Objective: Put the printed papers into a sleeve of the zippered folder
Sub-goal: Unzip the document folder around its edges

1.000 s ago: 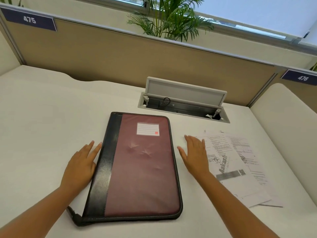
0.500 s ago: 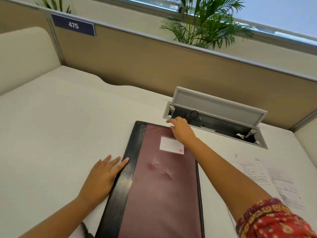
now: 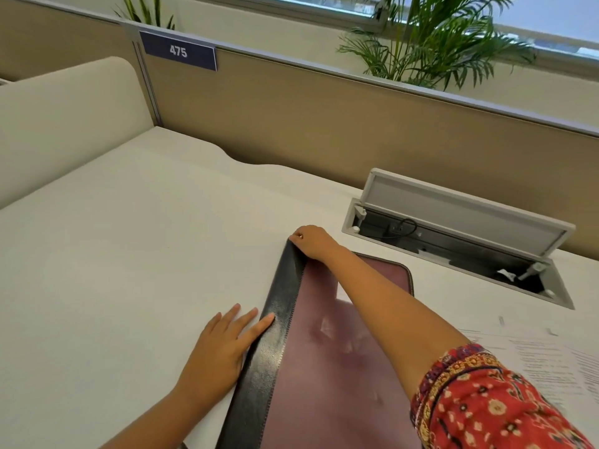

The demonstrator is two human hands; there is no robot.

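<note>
Head view, looking down at our two hands on a pale desk (image 3: 123, 241); the folder (image 3: 324, 367) lies closed and flat before us, reaching out of frame at the bottom. Our right hand (image 3: 311, 243) reaches across it to the far left corner, fingers curled tight there, it seems on the zip pull, though the pull itself is hidden; our left hand (image 3: 220, 351) lies flat beside the spine, fingers spread, tips touching the black edge.

We judge the step to be unzipping; to do it well, we should press the left hand firmly so the folder does not slide, and draw the pull steadily along the edge, easing it round each corner.

The folder has a dull maroon cover, slightly dented, with a black leather-like band along its left side and a zip line round the rim. The papers (image 3: 551, 361), white sheets with fine print, lie on the desk just right of the folder, partly behind our patterned red sleeve (image 3: 486, 406).
</note>
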